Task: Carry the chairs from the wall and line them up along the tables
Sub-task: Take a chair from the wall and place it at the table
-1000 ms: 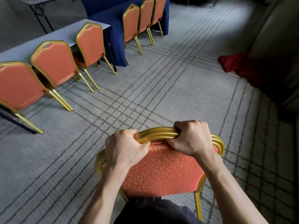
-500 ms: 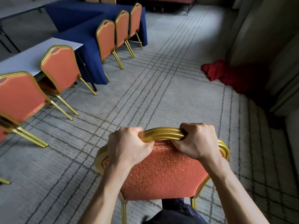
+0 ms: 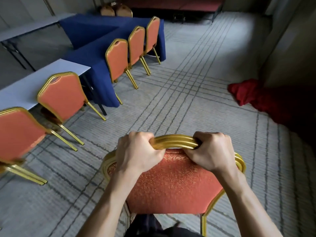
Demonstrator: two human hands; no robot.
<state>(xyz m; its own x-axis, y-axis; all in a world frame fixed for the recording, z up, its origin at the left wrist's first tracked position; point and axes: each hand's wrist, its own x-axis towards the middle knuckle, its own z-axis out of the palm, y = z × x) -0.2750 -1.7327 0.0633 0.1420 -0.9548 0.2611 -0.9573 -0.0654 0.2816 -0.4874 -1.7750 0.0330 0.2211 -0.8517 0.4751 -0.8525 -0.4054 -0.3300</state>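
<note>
Carried chair (image 3: 172, 182) is gripped at top rail (image 3: 174, 141), fingers of left hand (image 3: 138, 154) and right hand (image 3: 210, 151) curled round it. White table (image 3: 68, 65) is located ahead-left of chair, nearer left hand.

There is a single wide-angle view, taken from the person's head and facing forward and down. Closest to the lens, at the lower middle, the left hand (image 3: 138, 151) and right hand (image 3: 210, 149) grip a chair (image 3: 172, 183) seen from above and behind. The carpet (image 3: 196, 103) stretches ahead, and a table (image 3: 42, 79) lies farther off at the left.
</note>
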